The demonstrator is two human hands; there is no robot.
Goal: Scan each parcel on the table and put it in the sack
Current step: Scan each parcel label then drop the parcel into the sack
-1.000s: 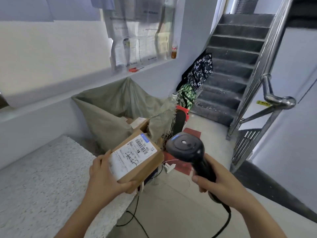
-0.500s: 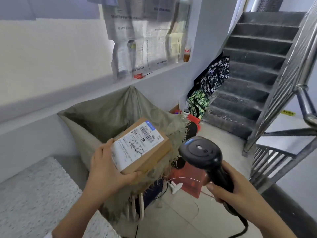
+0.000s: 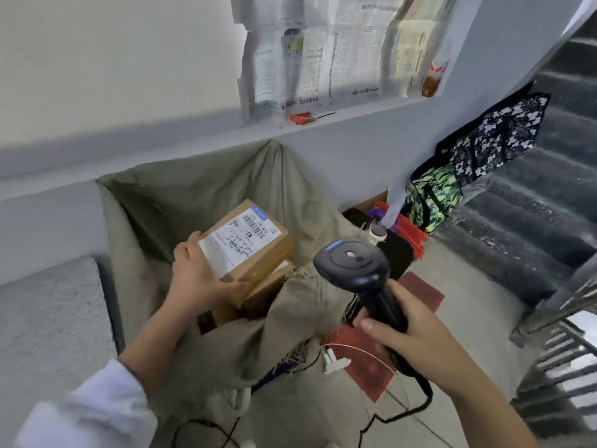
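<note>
My left hand (image 3: 197, 276) grips a small brown cardboard parcel (image 3: 258, 253) by its near end, white shipping label facing up. The parcel hangs inside the open mouth of the olive-green sack (image 3: 193, 189), just above other brown boxes (image 3: 261, 295) lying in it. My right hand (image 3: 410, 334) holds a black handheld barcode scanner (image 3: 352, 263) by its handle, to the right of the sack, its head upward and level with the parcel. The scanner's black cable (image 3: 416, 405) trails down to the floor.
The speckled grey table (image 3: 48, 318) lies at lower left. The sack stands against a grey wall with a ledge holding papers and a red tool (image 3: 300, 118). Patterned bags (image 3: 484, 147), red items and a staircase (image 3: 533, 221) stand to the right. A metal railing (image 3: 565, 350) is at right.
My left hand has carried the parcel from beside the table edge forward into the sack's mouth. The scanner in my right hand has followed along on the right.
</note>
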